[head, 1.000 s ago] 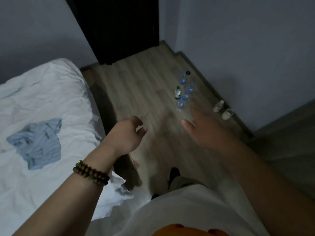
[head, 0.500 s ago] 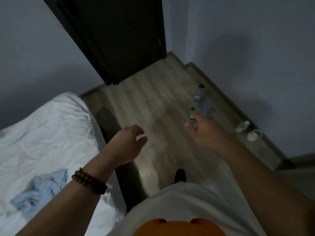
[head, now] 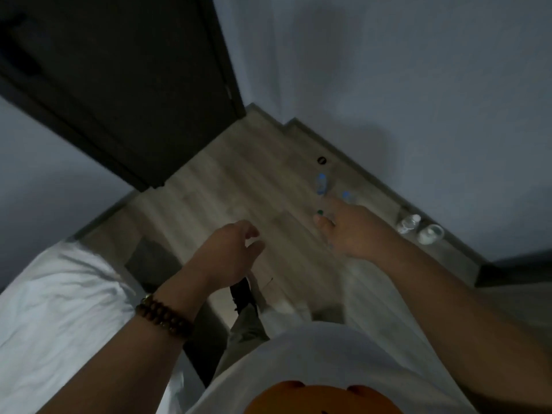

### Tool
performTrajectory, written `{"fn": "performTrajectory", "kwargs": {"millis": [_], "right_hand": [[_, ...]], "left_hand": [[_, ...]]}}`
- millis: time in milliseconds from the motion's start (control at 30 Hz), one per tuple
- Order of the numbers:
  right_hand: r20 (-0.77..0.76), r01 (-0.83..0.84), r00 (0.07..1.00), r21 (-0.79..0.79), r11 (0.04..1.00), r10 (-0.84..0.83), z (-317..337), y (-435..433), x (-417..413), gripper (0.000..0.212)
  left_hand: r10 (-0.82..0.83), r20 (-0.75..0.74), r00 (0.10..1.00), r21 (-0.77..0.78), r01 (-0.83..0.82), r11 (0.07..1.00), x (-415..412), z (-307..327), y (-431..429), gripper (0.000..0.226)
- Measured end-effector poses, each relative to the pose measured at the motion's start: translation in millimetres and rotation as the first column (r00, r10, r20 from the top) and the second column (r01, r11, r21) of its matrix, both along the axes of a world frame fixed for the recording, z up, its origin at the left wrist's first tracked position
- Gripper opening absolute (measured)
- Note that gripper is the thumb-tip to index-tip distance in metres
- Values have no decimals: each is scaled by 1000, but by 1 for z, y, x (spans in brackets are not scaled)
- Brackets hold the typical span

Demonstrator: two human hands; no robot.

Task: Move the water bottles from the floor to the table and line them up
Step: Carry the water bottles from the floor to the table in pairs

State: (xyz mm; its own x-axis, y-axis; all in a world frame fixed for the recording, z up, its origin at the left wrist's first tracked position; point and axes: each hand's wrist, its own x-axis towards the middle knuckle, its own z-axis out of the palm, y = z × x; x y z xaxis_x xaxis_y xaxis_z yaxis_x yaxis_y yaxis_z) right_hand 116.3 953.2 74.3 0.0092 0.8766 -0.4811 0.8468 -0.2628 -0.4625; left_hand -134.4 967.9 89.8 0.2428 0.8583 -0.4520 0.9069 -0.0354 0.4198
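Several small water bottles stand in a cluster on the wooden floor near the right wall. A blue-capped bottle point(head: 321, 183) shows fully, another blue cap point(head: 346, 195) and a green cap point(head: 320, 211) peek past my fingers. My right hand point(head: 349, 231) is stretched toward the cluster, fingers apart, covering part of it and holding nothing. My left hand point(head: 230, 252) hovers lower and to the left over the floor, fingers loosely curled, empty. No table is in view.
A bed with white sheets point(head: 59, 309) fills the lower left. A dark door point(head: 119, 85) stands ahead. By the right baseboard lie a clear bottle point(head: 407, 224) and a white cup point(head: 430, 233). A small dark disc point(head: 321, 160) sits on the floor.
I have moved forward toward the bottles and the view has tilted up. My right hand now overlaps the bottle cluster. The blue cloth on the bed has left the view.
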Motion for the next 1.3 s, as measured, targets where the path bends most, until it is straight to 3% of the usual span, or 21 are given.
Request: {"fn": "performTrajectory", "kwargs": {"millis": [167, 467, 667, 933, 1133, 1300], "right_hand": [[63, 236, 970, 5, 972, -236, -7, 49, -13, 63], [12, 573, 819, -2, 819, -573, -3, 99, -83, 62], [77, 656, 754, -121, 745, -652, -10, 103, -94, 54], [-1, 694, 713, -140, 706, -701, -34, 150, -71, 51], [-58, 627, 770, -110, 771, -635, -32, 224, -42, 56], [-8, 611, 791, -29, 791, -612, -19, 271, -21, 53]], "left_hand": [[-257, 10, 966, 8, 257, 966, -2, -13, 99, 39], [-639, 42, 768, -4, 639, 769, 4, -21, 221, 24], [-686, 98, 721, -49, 692, 721, 23, -44, 255, 24], [-747, 80, 660, 6, 749, 662, 45, -45, 298, 17], [-709, 66, 702, 50, 708, 705, 57, -30, 354, 11], [-683, 75, 726, 3, 685, 729, 68, -42, 383, 12]]}}
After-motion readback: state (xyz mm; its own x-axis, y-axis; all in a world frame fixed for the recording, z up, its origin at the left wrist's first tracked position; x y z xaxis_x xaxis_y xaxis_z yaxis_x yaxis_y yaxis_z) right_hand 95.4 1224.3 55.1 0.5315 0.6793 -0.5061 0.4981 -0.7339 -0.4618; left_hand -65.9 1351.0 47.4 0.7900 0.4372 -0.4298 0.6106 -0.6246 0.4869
